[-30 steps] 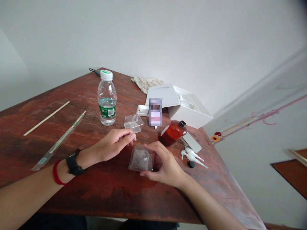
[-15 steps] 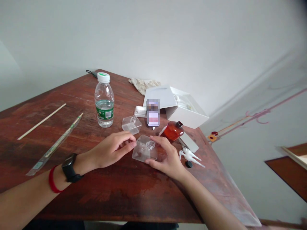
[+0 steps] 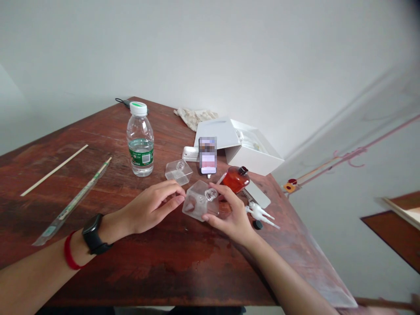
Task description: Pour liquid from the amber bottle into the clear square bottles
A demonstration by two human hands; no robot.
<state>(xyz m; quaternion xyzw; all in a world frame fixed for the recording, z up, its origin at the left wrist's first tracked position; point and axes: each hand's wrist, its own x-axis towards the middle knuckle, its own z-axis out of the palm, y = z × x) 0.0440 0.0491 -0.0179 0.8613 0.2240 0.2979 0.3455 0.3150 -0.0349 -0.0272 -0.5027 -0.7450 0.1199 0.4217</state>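
My right hand [image 3: 231,210] grips a clear, angular plastic bottle [image 3: 196,205], its thumb and fingers on either side near the uncapped neck. The bottle is tilted, with its neck toward the right. At the bottle's left edge is my left hand [image 3: 157,205], fingers curled and the thumb tip close to the index finger; whether anything sits between them is hidden. Just behind lies a second clear bottle [image 3: 179,171], also without a cap. To the right, an amber bottle [image 3: 234,179] rests on its side. White pump heads [image 3: 259,212] and a black cap [image 3: 257,225] lie by my right hand.
A water bottle [image 3: 140,148] stands upright at the left. Further left lie a bare chopstick [image 3: 54,170] and wrapped chopsticks [image 3: 75,201]. A phone [image 3: 208,162] leans before an open white box [image 3: 256,151]. A cloth [image 3: 195,117] is at the wooden table's [image 3: 157,271] back.
The clear bottle in my right hand has been tipped so its neck leans more to the right. My left hand has barely moved. The whole view has shifted slightly.
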